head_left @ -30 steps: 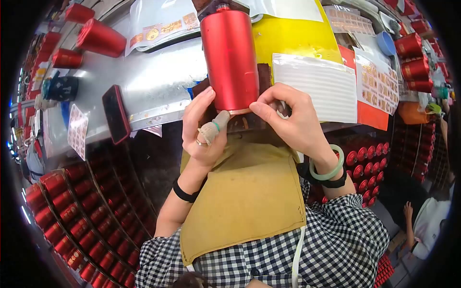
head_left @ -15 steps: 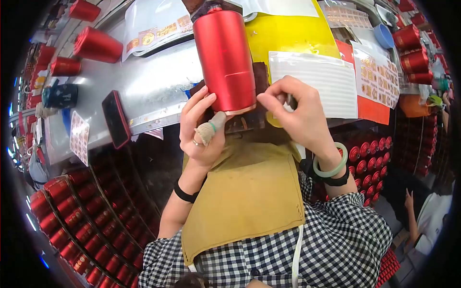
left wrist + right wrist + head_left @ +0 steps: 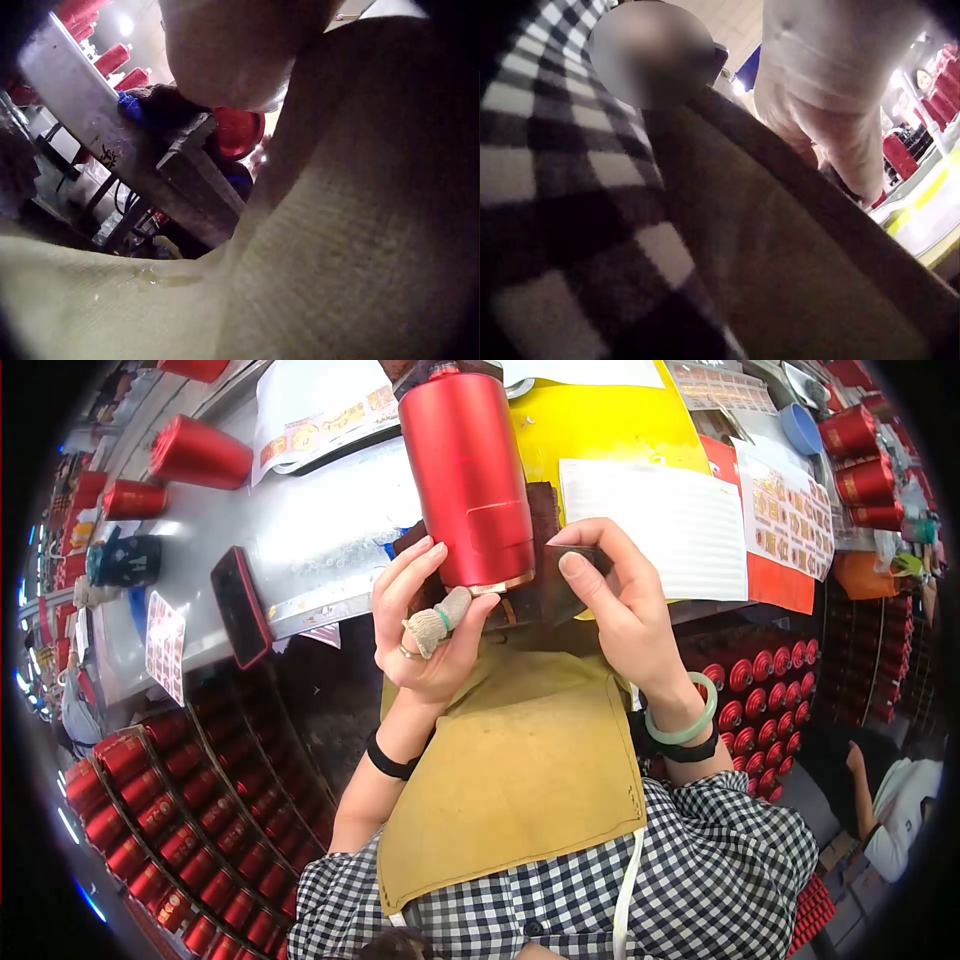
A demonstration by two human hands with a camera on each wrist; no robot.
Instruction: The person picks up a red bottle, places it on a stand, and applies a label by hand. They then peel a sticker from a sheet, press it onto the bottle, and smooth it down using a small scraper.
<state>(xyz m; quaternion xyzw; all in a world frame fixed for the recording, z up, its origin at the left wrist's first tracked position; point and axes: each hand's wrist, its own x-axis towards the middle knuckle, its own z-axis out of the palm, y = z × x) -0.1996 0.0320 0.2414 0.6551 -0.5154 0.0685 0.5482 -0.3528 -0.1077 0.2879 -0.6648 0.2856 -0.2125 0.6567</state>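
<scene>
A large red canister (image 3: 470, 470) lies with its pale-rimmed end toward the person. My left hand (image 3: 430, 635) holds it at the near left edge, fingertips along the side and thumb by the rim; a grey cover is on one finger. Close to that thumb, a small pale piece (image 3: 487, 589) shows on the rim. To the right, apart from the canister, my right hand (image 3: 625, 610) pinches a dark flat piece (image 3: 578, 557) between thumb and fingers. The left wrist view has the hand (image 3: 345, 225) large in front, with a red round part (image 3: 238, 133) beyond.
A phone (image 3: 241, 607) lies at the table's left edge, with more red canisters (image 3: 202, 453) behind. Printed sheets (image 3: 785, 520) and a lined white sheet (image 3: 655, 530) lie at right, near a blue cup (image 3: 800, 428). Racks of red canisters (image 3: 185, 830) stand below.
The canister has turned, bringing an outlined panel further round to the right. My right hand has moved off the rim, and a dark flat piece now shows in it. The left thumb has come to the rim.
</scene>
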